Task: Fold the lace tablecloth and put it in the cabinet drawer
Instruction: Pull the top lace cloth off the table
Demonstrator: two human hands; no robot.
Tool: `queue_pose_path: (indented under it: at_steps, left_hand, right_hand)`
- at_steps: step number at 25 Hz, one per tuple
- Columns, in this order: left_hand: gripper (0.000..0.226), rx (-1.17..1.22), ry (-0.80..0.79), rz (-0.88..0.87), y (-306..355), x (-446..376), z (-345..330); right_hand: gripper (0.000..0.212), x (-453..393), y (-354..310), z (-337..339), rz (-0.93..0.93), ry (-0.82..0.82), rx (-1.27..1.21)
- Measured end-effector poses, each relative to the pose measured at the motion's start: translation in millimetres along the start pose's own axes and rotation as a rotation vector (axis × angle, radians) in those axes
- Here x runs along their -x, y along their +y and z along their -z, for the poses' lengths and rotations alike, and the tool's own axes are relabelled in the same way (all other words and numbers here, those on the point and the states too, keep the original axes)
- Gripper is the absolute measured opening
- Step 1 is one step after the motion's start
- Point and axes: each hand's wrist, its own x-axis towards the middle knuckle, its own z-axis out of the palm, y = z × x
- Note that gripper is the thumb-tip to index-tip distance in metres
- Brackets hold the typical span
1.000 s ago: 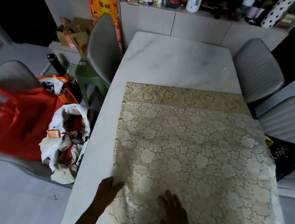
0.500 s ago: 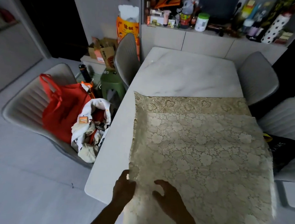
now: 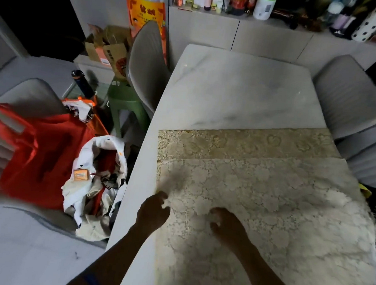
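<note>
A cream lace tablecloth (image 3: pixel 278 205) lies over the near half of the white marble table (image 3: pixel 238 90), on top of a golden patterned cloth (image 3: pixel 238 144) whose far strip shows. My left hand (image 3: pixel 153 211) pinches the lace at its left edge. My right hand (image 3: pixel 225 224) grips a bunch of the lace a little to the right, fingers curled into the fabric. The lace hangs off the table's right side. A grey cabinet (image 3: pixel 269 38) stands behind the table; no open drawer shows.
Grey chairs stand at the left (image 3: pixel 143 67) and right (image 3: pixel 348 96) of the table. Another chair at the left holds a red bag (image 3: pixel 40 153) and a white bag (image 3: pixel 98 180). A green stool (image 3: pixel 123 99) and boxes (image 3: pixel 109 46) crowd the floor. Bottles line the cabinet top.
The view has shifted as my head moved. Both hands have slid forward over the lace, and their fingers have gone from flat on the cloth to curled into it.
</note>
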Motion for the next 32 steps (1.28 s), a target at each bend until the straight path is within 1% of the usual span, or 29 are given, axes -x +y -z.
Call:
queue_pose_path:
  at_steps: [2, 4, 6, 7, 8, 9, 10, 12, 14, 15, 16, 17, 18, 20, 21, 22, 23, 25, 26, 27, 28, 29, 30, 31, 32]
  left_hand:
    - [0.033, -0.067, -0.010, -0.129, 18, -63, 13]
    - [0.043, -0.253, -0.018, -0.246, 29, -112, 18]
    - [0.058, -0.417, -0.029, -0.304, 31, -145, 18]
    - [0.062, -0.442, -0.044, -0.313, 31, -156, 18]
    - [0.063, -0.431, -0.073, -0.305, 30, -165, 19]
    - [0.058, -0.398, -0.114, -0.287, 29, -172, 20]
    - [0.049, -0.374, -0.148, -0.273, 30, -175, 22]
    - [0.031, -0.380, -0.144, -0.300, 31, -178, 26]
    - [0.034, -0.319, -0.155, -0.327, 31, -179, 31]
    - [0.037, -0.236, -0.185, -0.315, 32, -180, 37]
    - [0.036, -0.145, -0.215, -0.300, 35, -184, 45]
    - [0.030, -0.086, -0.241, -0.289, 40, -189, 54]
    - [0.024, -0.054, -0.237, -0.293, 46, -196, 62]
    - [0.029, 0.015, -0.105, -0.295, 61, -212, 74]
    - [0.029, 0.069, -0.019, -0.259, 68, -221, 78]
    - [0.029, 0.120, 0.057, -0.198, 71, -231, 78]
    - [0.032, 0.138, 0.102, -0.116, 71, -238, 77]
    - [0.041, 0.085, 0.087, 0.017, 67, -240, 65]
    - [0.052, 0.090, 0.048, 0.045, 66, -234, 56]
    - [0.063, 0.154, 0.012, 0.068, 66, -226, 49]
    - [0.069, 0.265, -0.004, 0.104, 67, -218, 43]
    - [0.064, 0.364, -0.008, 0.162, 65, -212, 40]
    - [0.047, 0.418, -0.009, 0.212, 63, -208, 36]
    - [0.027, 0.399, -0.006, 0.225, 62, -203, 35]
    - [0.016, 0.337, 0.002, 0.199, 61, -199, 34]
  right_hand:
    - [0.042, -63, -8, 24, -0.004, 0.070, 0.024]
    - [0.044, -114, -9, 44, -0.011, 0.162, 0.101]
    - [0.057, -152, 0, 56, -0.047, 0.190, 0.237]
    - [0.064, -165, 5, 62, -0.060, 0.165, 0.294]
    - [0.068, -176, 9, 67, -0.064, 0.124, 0.332]
    - [0.068, -184, 14, 72, -0.056, 0.087, 0.351]
    - [0.065, -188, 19, 76, -0.040, 0.070, 0.342]
    - [0.046, -190, 24, 80, 0.003, 0.071, 0.297]
    - [0.021, -188, 22, 83, 0.034, 0.072, 0.354]
    - [0.015, -188, 19, 85, 0.053, 0.072, 0.376]
    - [0.014, -190, 15, 86, 0.067, 0.070, 0.368]
    - [0.014, -191, 10, 86, 0.066, 0.079, 0.330]
    - [0.016, -191, 1, 84, 0.055, 0.122, 0.273]
    - [0.026, -180, -19, 75, 0.046, 0.325, 0.168]
    - [0.030, -170, -30, 64, 0.063, 0.435, 0.155]
    - [0.030, -156, -40, 48, 0.090, 0.507, 0.150]
    - [0.029, -139, -50, 28, 0.124, 0.526, 0.115]
    - [0.026, -100, -67, -22, 0.174, 0.445, 0.051]
    - [0.029, -81, -74, -47, 0.184, 0.378, 0.060]
    - [0.035, -64, -79, -69, 0.183, 0.303, 0.108]
    - [0.043, -51, -83, -85, 0.173, 0.230, 0.166]
    - [0.050, -42, -88, -95, 0.154, 0.177, 0.205]
    - [0.054, -36, -90, -99, 0.132, 0.150, 0.211]
    - [0.056, -33, -89, -99, 0.116, 0.142, 0.199]
    - [0.057, -30, -85, -99, 0.110, 0.147, 0.200]
